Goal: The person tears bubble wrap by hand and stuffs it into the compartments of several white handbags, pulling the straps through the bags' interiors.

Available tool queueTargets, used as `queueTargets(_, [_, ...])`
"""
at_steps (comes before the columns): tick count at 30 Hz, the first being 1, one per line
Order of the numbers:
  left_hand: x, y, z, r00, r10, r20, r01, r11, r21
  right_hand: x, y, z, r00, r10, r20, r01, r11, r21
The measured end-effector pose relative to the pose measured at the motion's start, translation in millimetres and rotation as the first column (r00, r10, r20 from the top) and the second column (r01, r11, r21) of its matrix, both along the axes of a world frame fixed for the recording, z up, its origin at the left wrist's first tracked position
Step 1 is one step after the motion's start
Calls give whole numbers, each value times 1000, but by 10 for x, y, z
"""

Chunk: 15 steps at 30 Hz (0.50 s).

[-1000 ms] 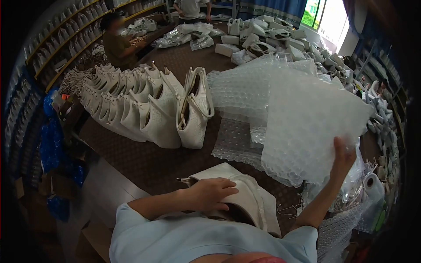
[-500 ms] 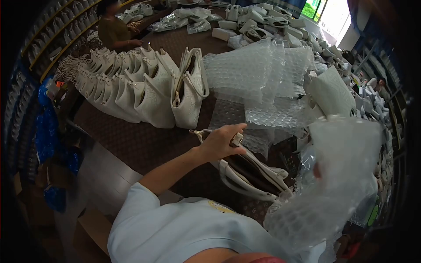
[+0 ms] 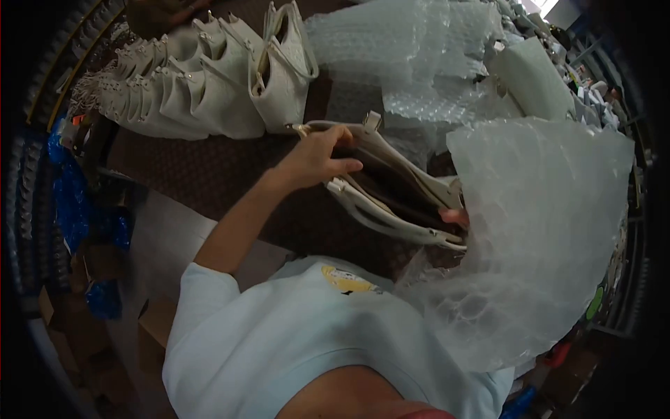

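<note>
A cream handbag (image 3: pixel 377 222) lies with its mouth gaping, its dark lining showing. My left hand (image 3: pixel 317 157) is at the left end of that mouth, fingers curled over the rim and thumb apart inside the opening. A large sheet of bubble wrap (image 3: pixel 544 209) hangs over the bag's right end. Most of my right hand (image 3: pixel 455 216) is hidden behind this sheet; only fingertips show, at the sheet's left edge and against the bag's right end. The bag's strap (image 3: pixel 370 218) droops along its near side.
Rows of similar cream handbags (image 3: pixel 230 98) stand at the back left of the dark patterned table (image 3: pixel 230 171). More bubble wrap sheets (image 3: pixel 405 49) are stacked behind the bag. A pale bag (image 3: pixel 530 77) leans at the right. Cardboard boxes (image 3: pixel 157 321) and blue plastic (image 3: pixel 73 195) are at the lower left.
The view has tilted downward. My right hand has brought the bubble wrap sheet to the handbag's right end. My left hand has shifted to the left end, and the mouth is spread wider.
</note>
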<state>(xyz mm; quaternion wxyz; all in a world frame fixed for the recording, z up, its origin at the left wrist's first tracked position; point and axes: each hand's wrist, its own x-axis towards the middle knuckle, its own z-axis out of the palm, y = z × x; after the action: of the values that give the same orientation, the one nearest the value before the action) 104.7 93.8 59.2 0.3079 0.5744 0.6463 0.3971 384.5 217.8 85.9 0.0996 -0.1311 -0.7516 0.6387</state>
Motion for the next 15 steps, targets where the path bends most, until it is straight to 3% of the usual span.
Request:
queueTargets(1, [10, 3, 115, 999, -48, -24, 45, 991, -123, -19, -4, -17, 1000, 21, 2, -21, 1000, -21])
queueTargets(2, [-12, 29, 104, 964, -153, -219, 148, 988, -39, -35, 1, -24, 999, 41, 0, -41, 999, -32])
queueTargets(3, [-1, 21, 53, 965, -145, -218, 140, 989, -36, -38, 5, -39, 998, 63, -1, -63, 997, -45])
queueTargets(5, [17, 19, -62, 925, -27, -379, 157, 935, 317, -66, 42, -34, 996, 92, -3, -92, 994, -54])
queueTargets(6, [31, 11, -42, 924, -24, -382, 156, 935, 319, -68, 43, -40, 995, 101, -1, -101, 993, -58])
queueTargets(8, [69, -8, 36, 959, -245, -143, 235, 968, -84, -94, 78, -48, 992, 127, 2, -126, 990, -61])
queueTargets(9, [60, 38, 123, 926, -366, 94, 374, 846, -380, -93, 117, -41, 990, 140, 3, -140, 988, -60])
queueTargets(11, [50, 136, -140, 813, -572, -108, 477, 761, -440, -96, 116, -55, 985, 172, 8, -171, 984, -51])
queueTargets(12, [100, 194, -140, 758, -623, -193, 413, 688, -597, -108, 112, -65, 983, 182, 9, -181, 982, -48])
queueTargets(14, [115, 285, -266, 698, -683, -214, 483, 670, -564, -89, 101, -38, 979, 204, 17, -203, 979, -24])
queueTargets(15, [129, 347, -207, 693, -719, -50, 536, 560, -632, -91, 100, -17, 977, 214, 23, -214, 977, -10])
